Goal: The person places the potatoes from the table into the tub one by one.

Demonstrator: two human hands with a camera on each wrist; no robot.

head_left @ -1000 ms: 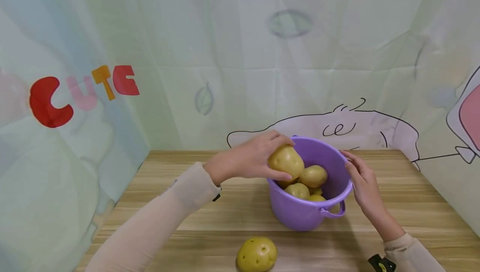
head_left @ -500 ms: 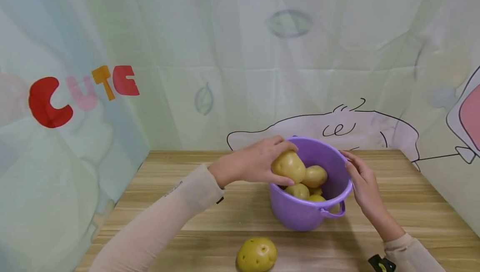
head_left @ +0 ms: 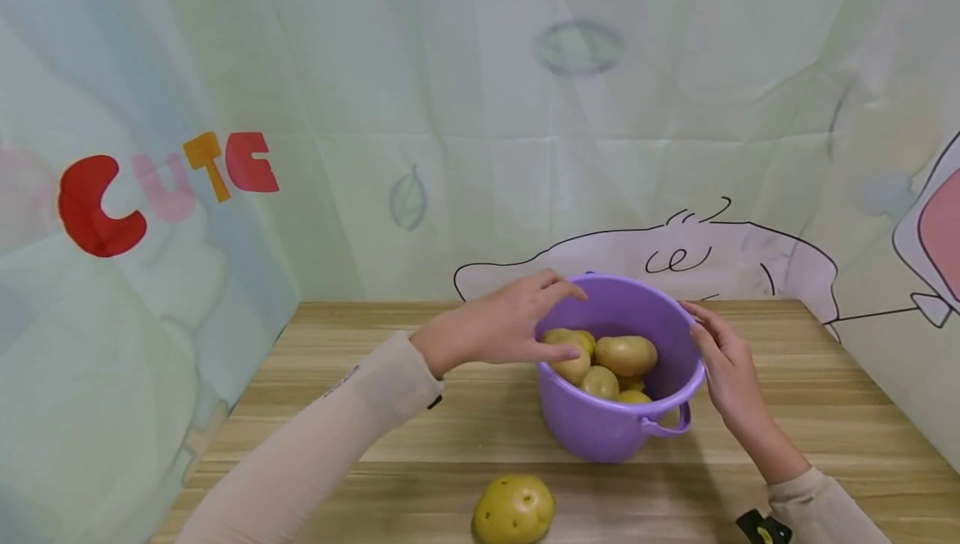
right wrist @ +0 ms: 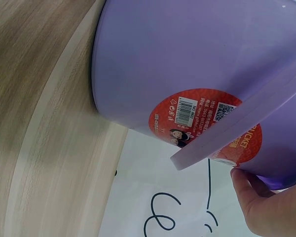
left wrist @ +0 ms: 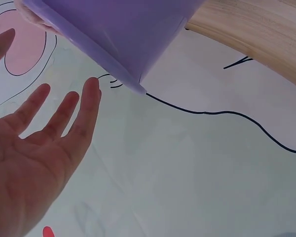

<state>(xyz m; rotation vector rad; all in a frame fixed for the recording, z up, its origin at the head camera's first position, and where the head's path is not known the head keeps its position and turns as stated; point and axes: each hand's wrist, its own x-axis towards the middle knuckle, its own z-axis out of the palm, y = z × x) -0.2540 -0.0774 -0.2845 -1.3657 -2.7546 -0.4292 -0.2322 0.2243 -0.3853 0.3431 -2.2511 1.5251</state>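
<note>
A purple bucket (head_left: 592,427) stands on the wooden table with several potatoes (head_left: 625,356) inside. My left hand (head_left: 498,323) is at the bucket's left rim, fingers spread and holding nothing. Just beyond its thumb a large potato (head_left: 570,361) lies against the inner left wall. In the left wrist view the left palm (left wrist: 29,158) and separated fingers show beside the bucket rim. At the right side, my right hand (head_left: 729,369) holds the bucket by its rim. In the right wrist view its thumb (right wrist: 242,185) touches the wall near the red label.
One yellow potato (head_left: 514,509) lies on the table (head_left: 405,436) in front of the bucket. A handle (head_left: 667,426) sticks out at the bucket's front right. A printed curtain (head_left: 480,152) hangs behind and beside the table.
My left hand has let go of the large potato, which now lies lower in the bucket; the fingers have spread. The potato near it has shifted slightly. My right hand stays put.
</note>
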